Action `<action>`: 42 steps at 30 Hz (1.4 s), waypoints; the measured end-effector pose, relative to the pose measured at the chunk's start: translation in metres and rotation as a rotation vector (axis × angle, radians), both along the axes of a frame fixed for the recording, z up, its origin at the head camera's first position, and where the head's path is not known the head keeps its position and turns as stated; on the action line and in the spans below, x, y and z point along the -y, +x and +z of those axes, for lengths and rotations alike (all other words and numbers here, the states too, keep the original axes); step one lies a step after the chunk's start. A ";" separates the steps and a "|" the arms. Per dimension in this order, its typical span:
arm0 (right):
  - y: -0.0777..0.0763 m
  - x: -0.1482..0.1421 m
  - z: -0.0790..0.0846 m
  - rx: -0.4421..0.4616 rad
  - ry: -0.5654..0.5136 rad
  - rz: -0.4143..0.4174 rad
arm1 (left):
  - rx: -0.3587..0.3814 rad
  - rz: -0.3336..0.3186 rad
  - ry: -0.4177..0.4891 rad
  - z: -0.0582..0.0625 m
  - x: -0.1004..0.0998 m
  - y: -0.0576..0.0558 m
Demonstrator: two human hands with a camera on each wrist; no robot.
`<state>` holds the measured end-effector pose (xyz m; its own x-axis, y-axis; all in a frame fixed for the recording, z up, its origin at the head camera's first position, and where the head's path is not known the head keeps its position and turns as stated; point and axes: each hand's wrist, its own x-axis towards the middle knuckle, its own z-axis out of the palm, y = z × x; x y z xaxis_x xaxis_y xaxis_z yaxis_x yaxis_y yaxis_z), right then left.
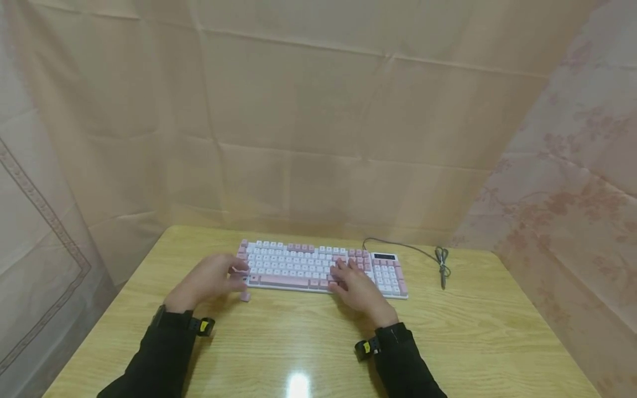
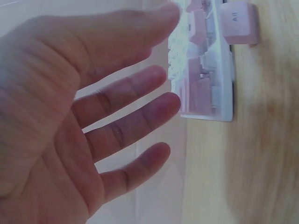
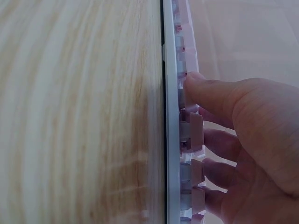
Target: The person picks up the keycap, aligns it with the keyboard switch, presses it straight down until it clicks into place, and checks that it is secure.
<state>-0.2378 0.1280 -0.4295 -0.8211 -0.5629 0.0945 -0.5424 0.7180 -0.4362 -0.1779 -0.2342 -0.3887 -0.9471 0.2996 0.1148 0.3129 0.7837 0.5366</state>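
A white and pink keyboard (image 1: 286,265) lies at the back of the table. At its left end my left hand (image 1: 214,279) hovers with fingers spread and nothing between them; the left wrist view shows its thumb tip overlapping the keyboard's edge. A loose pink keycap (image 2: 239,23), its lettering looking like "Alt", sits on the table just in front of the keyboard's left part. My right hand (image 1: 359,286) rests on the keys left of the number pad. In the right wrist view, its thumb (image 3: 208,91) touches the front row, while the other fingers are partly hidden behind the keycaps.
From the keyboard's back a dark cable (image 1: 403,244) runs right to a tied bundle (image 1: 442,262) on the wooden table (image 1: 278,342). Beige cloth (image 1: 298,121) hangs behind the table, and patterned cloth (image 1: 572,215) hangs at the right.
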 end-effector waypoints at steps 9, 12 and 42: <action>0.000 -0.001 -0.002 -0.019 -0.011 0.009 | 0.095 0.027 -0.039 -0.005 -0.004 0.006; -0.001 0.000 -0.003 0.002 -0.008 -0.005 | 0.105 0.029 -0.056 -0.007 -0.005 0.008; 0.000 0.001 -0.001 0.015 -0.016 -0.018 | 0.160 0.023 -0.099 -0.009 -0.018 0.011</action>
<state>-0.2376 0.1269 -0.4304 -0.8323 -0.5469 0.0906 -0.5229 0.7204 -0.4556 -0.1669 -0.2159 -0.3974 -0.9578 0.2797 -0.0669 0.2108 0.8411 0.4981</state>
